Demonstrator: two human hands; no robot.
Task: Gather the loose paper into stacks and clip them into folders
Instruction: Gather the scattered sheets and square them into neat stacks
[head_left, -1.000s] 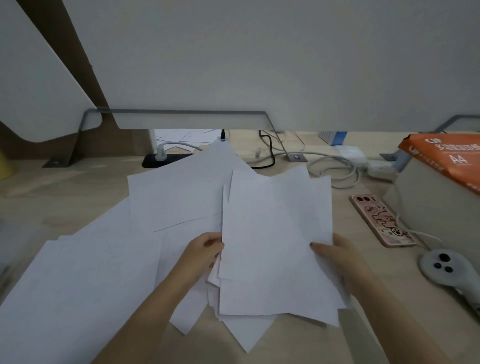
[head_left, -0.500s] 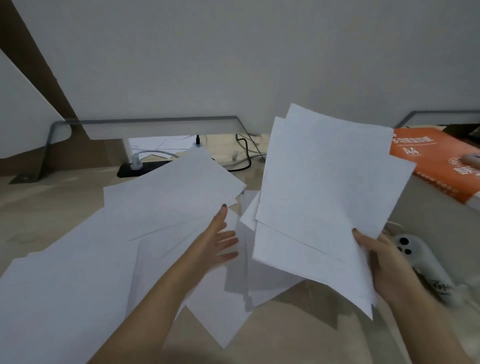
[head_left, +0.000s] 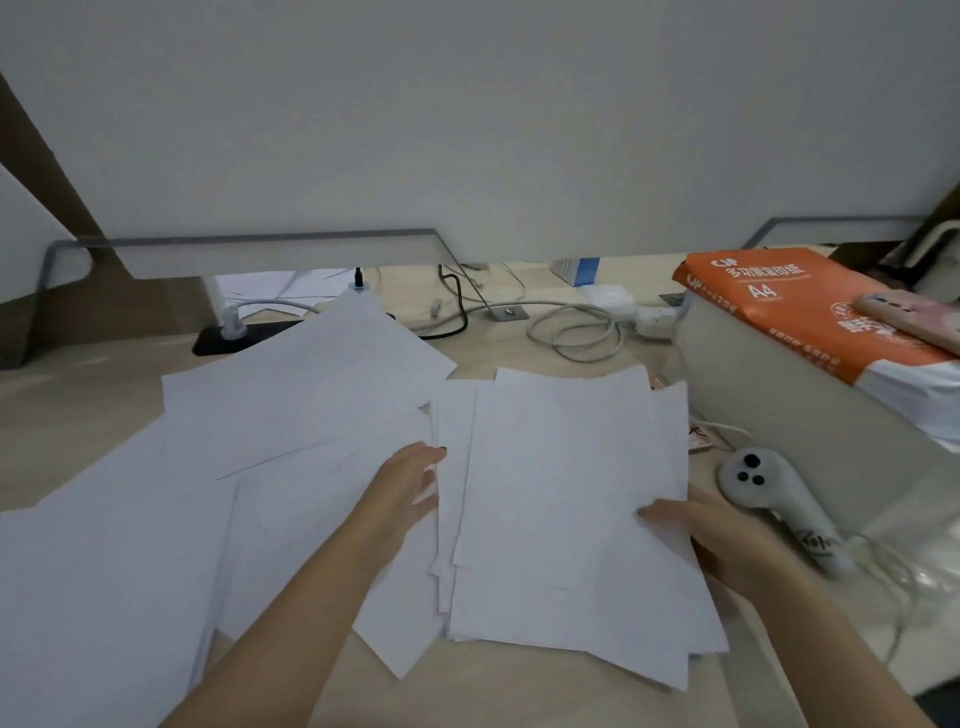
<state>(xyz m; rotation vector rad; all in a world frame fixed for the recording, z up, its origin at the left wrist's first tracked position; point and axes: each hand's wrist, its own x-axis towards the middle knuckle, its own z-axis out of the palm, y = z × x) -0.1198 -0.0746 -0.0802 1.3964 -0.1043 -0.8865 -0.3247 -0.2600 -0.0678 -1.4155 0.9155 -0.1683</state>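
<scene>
A rough stack of white sheets (head_left: 571, 499) lies low over the wooden desk (head_left: 78, 405) in front of me. My right hand (head_left: 717, 535) grips its right edge, thumb on top. My left hand (head_left: 410, 488) presses flat against the stack's left edge, fingers under the sheets. More loose white paper (head_left: 249, 447) spreads across the desk to the left, overlapping at odd angles. No folder or clip is in view.
An orange A4 paper ream (head_left: 795, 312) sits on a grey box at the right with a pink phone (head_left: 914, 317) on top. A white handheld controller (head_left: 769, 488) lies right of the stack. Cables (head_left: 576, 332) and a black power strip (head_left: 244, 338) lie at the back.
The stack my right hand held up in the air has come down over the desk. My left hand moved right from the loose sheets to the stack's left edge.
</scene>
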